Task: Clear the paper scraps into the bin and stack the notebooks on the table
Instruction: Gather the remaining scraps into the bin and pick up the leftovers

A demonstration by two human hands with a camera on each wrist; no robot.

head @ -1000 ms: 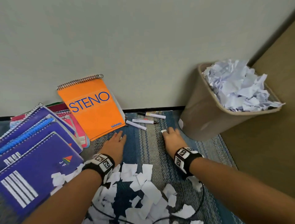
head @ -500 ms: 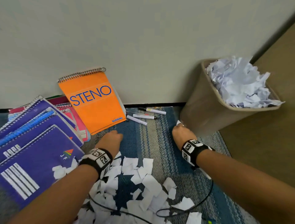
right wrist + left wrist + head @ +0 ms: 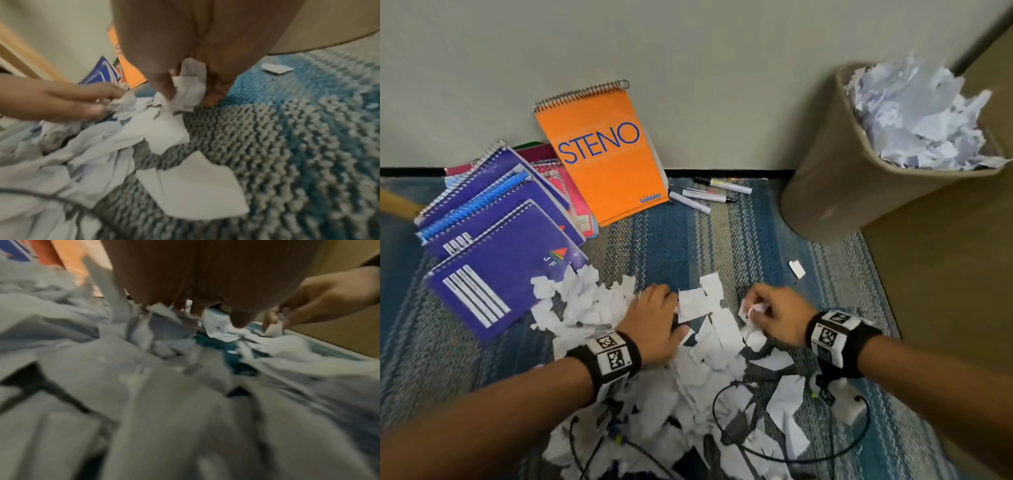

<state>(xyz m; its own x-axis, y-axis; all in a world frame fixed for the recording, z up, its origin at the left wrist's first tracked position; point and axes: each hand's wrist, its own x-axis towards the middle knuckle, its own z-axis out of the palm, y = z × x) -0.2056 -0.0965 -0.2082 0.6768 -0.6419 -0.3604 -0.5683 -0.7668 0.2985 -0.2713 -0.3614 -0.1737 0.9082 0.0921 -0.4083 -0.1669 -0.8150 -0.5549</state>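
Striped blue-grey rug (image 3: 688, 236) against a pale wall: both hands working in the scrap pile, bin standing off to the right.

Left hand (image 3: 654, 318) is lying palm-down on the paper scraps (image 3: 709, 346), fingers curling into them and gathering a bunch, as the left wrist view shows. Right hand (image 3: 774, 315) is pinching a crumpled wad of scraps (image 3: 188, 84) between thumb and fingers. Bin (image 3: 835, 178), already heaped with crumpled paper, is standing up and to the right of the pile, so the right hand is the nearer one for the carry; a stray scrap (image 3: 797, 268) is lying on the rug between that hand and the bin. Notebooks (image 3: 496, 236) are fanning out unstacked on the left, nearer the left hand, scraps overlapping the front purple cover. Orange steno pad (image 3: 602, 154) is leaning on the wall; markers (image 3: 709, 195) are lying beside it.
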